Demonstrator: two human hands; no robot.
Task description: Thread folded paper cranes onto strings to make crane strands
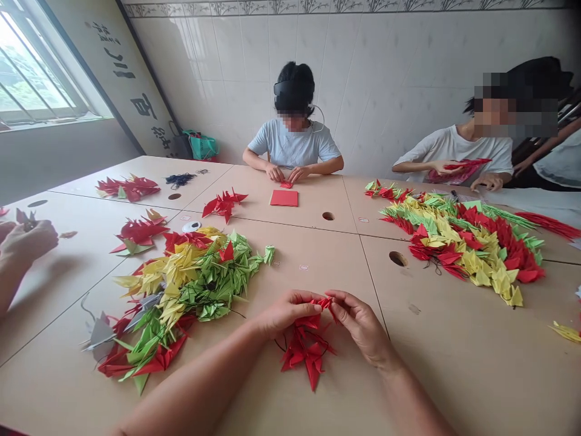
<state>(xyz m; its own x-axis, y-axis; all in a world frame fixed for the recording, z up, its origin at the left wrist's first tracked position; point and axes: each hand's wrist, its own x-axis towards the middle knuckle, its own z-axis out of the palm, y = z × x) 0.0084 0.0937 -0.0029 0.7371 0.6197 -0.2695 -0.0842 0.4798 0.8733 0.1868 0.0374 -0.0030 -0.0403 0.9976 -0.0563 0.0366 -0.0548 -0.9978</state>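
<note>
My left hand (285, 312) and my right hand (358, 324) meet above the table's near edge. Both pinch a red paper crane (323, 303) between fingertips. Beneath them hangs a bunch of red paper cranes (306, 354) strung on a dark thread, lying on the beige table (318, 254). A big heap of green, yellow and red paper cranes (190, 284) lies just to the left of my left hand.
A second heap of mixed cranes (467, 242) lies at the right. Across the table one person folds red paper beside a red paper stack (284, 197); another person sits at far right. Someone's hand (27, 239) works at the left edge. Round holes (398, 258) dot the tabletop.
</note>
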